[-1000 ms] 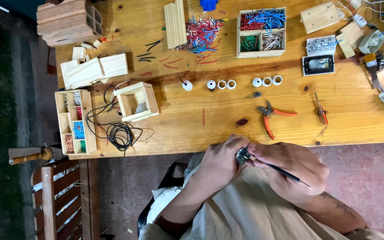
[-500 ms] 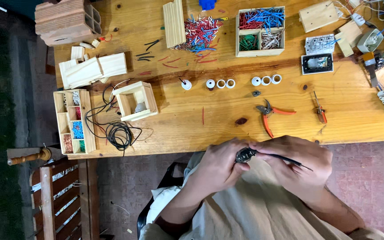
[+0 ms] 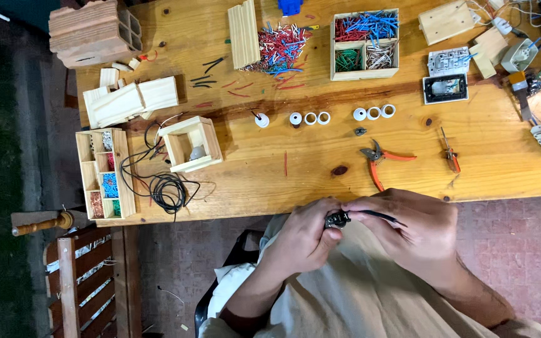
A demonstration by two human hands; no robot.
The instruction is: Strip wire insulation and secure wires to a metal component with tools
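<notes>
The person wears a loose beige shirt (image 3: 352, 294) with short sleeves rolled above the elbows, its pale cloth creased in soft folds, while both forearms, the left hand (image 3: 305, 238) and the right hand (image 3: 417, 235) are bare.

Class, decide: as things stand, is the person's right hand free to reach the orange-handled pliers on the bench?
Probably not at once. The right hand is busy gripping a small black part together with the left hand. The orange-handled pliers lie just beyond, with bare bench between, so the path itself looks open.
</notes>
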